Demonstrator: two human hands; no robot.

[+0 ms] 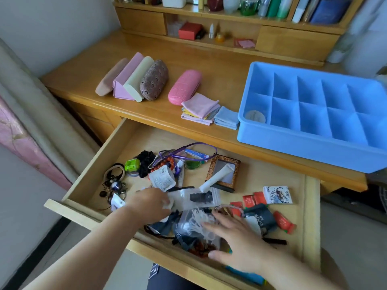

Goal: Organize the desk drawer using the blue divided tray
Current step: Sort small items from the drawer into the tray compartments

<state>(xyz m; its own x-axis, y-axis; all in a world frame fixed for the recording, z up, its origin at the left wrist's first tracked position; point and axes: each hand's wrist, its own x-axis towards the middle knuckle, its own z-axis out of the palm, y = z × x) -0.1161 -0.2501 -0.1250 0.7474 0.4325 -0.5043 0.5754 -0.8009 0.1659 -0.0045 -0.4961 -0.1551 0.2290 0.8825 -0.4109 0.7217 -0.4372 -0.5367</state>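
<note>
Far left on the desk top (209, 68), four glasses cases (134, 77) lie side by side, and a pink case (185, 87) sits alone just right of them. Down in the open drawer (100, 155), the left end holds a tangle of hair ties (114, 181), a green sharpener (132, 165) and a black scrunchie (145, 162). The left hand (151, 203) is down among the clutter here, fingers curled around something small and white (170, 203) (too blurred to name), right beside a clear zip bag (196, 197) with a dark piece inside. Moving along: red beads (162, 164) under a purple cord (188, 148), a white sachet (163, 178), and a white tube (216, 177) lying across a small framed mirror (225, 170). Above on the desk, folded cloths (201, 107) in pink and pale blue sit stacked just left of the tray. The right hand (236, 241) is spread flat, fingers straight, lying on a crumpled plastic bag (194, 225) near the drawer's front edge, gripping nothing. Past it, red packets (254, 198), a dark pouch (260, 219) and a white printed packet (277, 194). Far right, the blue divided tray (314, 141) rests on the desk top, overhanging its front edge above the drawer, with one round lidded thing (255, 116) in its near-left compartment
</note>
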